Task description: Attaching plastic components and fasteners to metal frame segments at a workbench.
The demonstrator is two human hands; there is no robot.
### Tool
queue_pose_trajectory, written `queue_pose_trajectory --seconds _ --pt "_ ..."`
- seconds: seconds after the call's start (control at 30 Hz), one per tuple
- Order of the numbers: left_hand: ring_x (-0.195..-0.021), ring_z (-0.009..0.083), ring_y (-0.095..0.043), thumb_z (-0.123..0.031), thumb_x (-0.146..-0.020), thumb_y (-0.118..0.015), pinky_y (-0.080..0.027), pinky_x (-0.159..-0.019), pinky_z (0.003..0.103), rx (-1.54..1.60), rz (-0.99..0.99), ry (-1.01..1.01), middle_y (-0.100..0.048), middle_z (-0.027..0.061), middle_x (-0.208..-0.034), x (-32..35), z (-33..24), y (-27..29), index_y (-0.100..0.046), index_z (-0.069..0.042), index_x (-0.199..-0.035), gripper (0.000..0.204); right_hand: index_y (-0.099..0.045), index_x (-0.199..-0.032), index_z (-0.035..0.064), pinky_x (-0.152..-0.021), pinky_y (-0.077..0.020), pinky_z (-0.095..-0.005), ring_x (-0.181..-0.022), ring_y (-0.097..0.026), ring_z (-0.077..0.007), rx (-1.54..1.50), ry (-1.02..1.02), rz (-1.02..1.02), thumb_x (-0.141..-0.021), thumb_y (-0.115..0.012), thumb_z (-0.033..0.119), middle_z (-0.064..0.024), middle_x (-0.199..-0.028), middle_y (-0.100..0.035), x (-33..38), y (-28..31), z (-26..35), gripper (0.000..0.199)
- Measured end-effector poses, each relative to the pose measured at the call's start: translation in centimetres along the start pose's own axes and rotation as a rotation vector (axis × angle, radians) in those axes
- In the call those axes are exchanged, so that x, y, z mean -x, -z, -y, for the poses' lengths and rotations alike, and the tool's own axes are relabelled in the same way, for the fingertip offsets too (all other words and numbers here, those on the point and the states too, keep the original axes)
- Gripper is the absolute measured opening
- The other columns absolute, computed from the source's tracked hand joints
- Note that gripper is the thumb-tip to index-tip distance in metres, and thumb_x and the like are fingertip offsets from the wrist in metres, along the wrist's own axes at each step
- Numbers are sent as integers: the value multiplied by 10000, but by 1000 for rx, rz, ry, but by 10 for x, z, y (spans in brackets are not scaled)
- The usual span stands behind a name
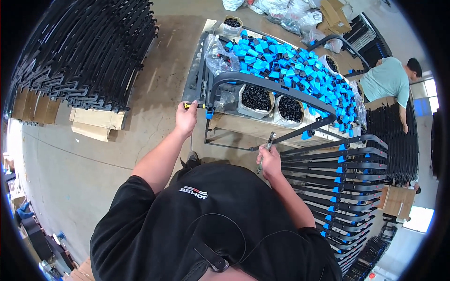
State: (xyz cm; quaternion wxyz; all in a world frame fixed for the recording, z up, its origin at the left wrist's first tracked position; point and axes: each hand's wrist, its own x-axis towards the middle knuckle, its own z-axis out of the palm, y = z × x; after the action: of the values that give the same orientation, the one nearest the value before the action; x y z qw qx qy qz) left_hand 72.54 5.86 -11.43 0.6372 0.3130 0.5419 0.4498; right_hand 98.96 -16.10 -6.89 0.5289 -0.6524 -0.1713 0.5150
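My left hand [186, 119] is closed around a tool with a yellow-and-black handle [190, 106], beside the corner of a black tubular frame [276, 86]. The tool's working end cannot be made out. A blue plastic foot [209, 113] sits on the frame's left corner, just right of this hand. My right hand [270, 161] grips a metal ratchet wrench [272, 137], its head pointing up near the frame's lower right bar. The frame stands at the table's near edge, in front of a heap of blue plastic parts [290, 65].
Bags of small black parts [256, 99] stand on the table's near side. Finished-looking black frames with blue feet [347, 187] are stacked at my right. More black frames [89, 51] pile up at far left. A person in a light green shirt [386, 79] bends over at far right.
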Motion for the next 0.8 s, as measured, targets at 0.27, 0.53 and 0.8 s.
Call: queue_pose_trajectory --seconds 0.27,0.53,0.8 --pt "-490 55 -397 -230 -994 -658 -285 -390 228 89 69 77 -505 -28 -701 -19 16 8 -485 -123 -973 205 -571 -1002 47 -501 -420 -294 -552 -501 -117 12 -52 -136 -979 -596 113 -9 -679 -519 13 -34 -9 74" --pt "-874 91 -570 -179 -964 -685 -454 -751 261 61 324 -49 -618 29 -934 -35 13 35 -559 -112 -1078 183 -586 -996 42 -516 -429 -290 -564 -506 -111 99 -38 -138 -967 -602 108 -6 -690 -527 21 -68 -23 73" --pt "-560 107 -497 -189 -1023 -613 -424 -505 281 -332 148 -115 -561 13 -729 -39 17 25 -516 -102 -1261 271 -619 -999 44 -522 -421 -260 -575 -496 -81 111 -63 -78 -951 -607 129 3 -716 -535 7 -114 -14 98"
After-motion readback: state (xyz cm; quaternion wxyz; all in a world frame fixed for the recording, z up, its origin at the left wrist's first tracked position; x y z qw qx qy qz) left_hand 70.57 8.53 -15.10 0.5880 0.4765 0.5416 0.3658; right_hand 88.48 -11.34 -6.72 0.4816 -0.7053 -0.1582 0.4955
